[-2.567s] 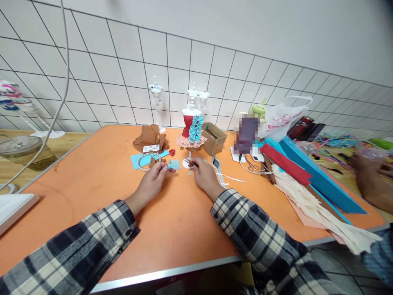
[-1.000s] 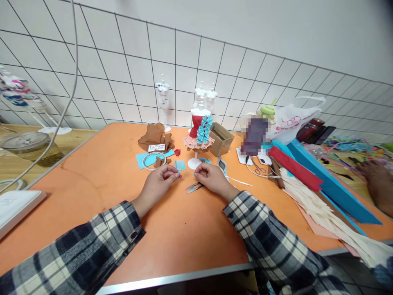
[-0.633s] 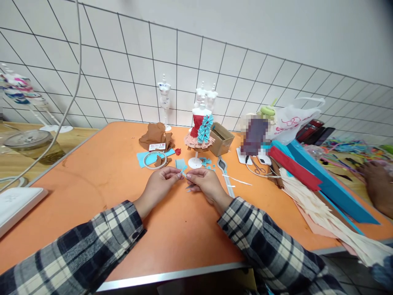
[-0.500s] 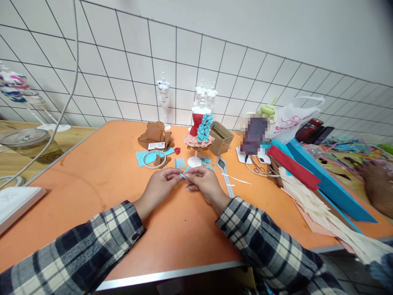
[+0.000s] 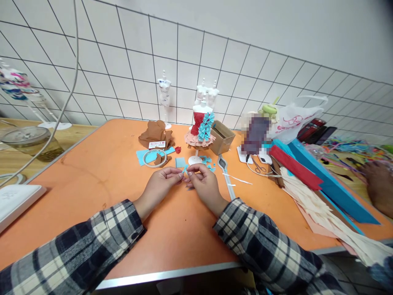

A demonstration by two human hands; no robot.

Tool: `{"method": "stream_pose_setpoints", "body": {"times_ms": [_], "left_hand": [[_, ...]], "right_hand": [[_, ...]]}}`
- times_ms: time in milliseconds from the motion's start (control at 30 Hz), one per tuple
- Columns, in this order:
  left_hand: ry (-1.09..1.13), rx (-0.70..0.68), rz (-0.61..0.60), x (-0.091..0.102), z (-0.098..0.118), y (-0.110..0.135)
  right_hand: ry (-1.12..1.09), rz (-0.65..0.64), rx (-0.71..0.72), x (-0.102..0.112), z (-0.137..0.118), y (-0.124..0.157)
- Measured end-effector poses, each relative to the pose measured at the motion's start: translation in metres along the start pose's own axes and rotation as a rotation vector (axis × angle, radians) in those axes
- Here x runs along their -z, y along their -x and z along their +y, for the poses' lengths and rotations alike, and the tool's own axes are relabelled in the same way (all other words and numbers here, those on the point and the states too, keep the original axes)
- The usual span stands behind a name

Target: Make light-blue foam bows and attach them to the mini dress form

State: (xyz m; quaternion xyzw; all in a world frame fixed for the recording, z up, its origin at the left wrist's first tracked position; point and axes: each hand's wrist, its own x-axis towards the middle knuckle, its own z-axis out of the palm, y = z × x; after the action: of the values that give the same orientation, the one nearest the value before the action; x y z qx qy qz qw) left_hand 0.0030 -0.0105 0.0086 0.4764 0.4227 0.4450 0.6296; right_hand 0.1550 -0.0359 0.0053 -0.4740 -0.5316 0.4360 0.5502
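Observation:
My left hand point(image 5: 161, 185) and my right hand point(image 5: 204, 184) meet over the orange table point(image 5: 101, 172); the fingertips of both pinch a tiny blue paper scrap point(image 5: 184, 169) between them. Just under my right hand a pair of small snips point(image 5: 190, 188) lies on the table, mostly hidden. Beyond my hands stands a small white mannequin point(image 5: 201, 125) in a red and blue paper dress. A blue paper square point(image 5: 180, 162) and blue cuttings point(image 5: 208, 162) lie by its round base.
Brown paper point(image 5: 155, 134), a tape ring point(image 5: 152, 157) on a blue sheet, a cardboard box point(image 5: 221, 137) and bare mannequins sit behind. Red, blue and cream crepe paper point(image 5: 310, 180), scissors and a plastic bag fill the right side. Another person's hand point(image 5: 379, 186) rests far right. A glass jar point(image 5: 29, 143) stands left.
My right hand put the snips down on the table and came left to meet my left hand. Both now pinch the blue scrap, which my left hand held alone before.

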Motion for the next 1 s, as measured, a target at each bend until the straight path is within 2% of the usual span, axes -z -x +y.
{"method": "stream_pose_setpoints", "body": {"times_ms": [167, 333, 667, 867, 1000], "left_hand": [[0.301, 0.099, -0.019, 0.0014, 0.0015, 0.0012], [0.306, 0.184, -0.008, 0.0032, 0.0004, -0.0002], [0.23, 0.113, 0.022, 0.0018, -0.0033, -0.0036], [0.237, 0.151, -0.012, 0.0012, -0.0032, -0.0017], [0.219, 0.139, -0.017, -0.0015, -0.0029, 0.0001]], "right_hand": [[0.361, 0.071, 0.214, 0.0056, 0.0009, -0.0016], [0.529, 0.048, 0.301, 0.007, -0.0007, -0.0012], [0.434, 0.014, 0.21, 0.0046, -0.0017, -0.0006], [0.46, 0.049, 0.225, 0.0059, -0.0011, -0.0013], [0.474, 0.023, 0.24, 0.0068, 0.0017, -0.0019]]}}
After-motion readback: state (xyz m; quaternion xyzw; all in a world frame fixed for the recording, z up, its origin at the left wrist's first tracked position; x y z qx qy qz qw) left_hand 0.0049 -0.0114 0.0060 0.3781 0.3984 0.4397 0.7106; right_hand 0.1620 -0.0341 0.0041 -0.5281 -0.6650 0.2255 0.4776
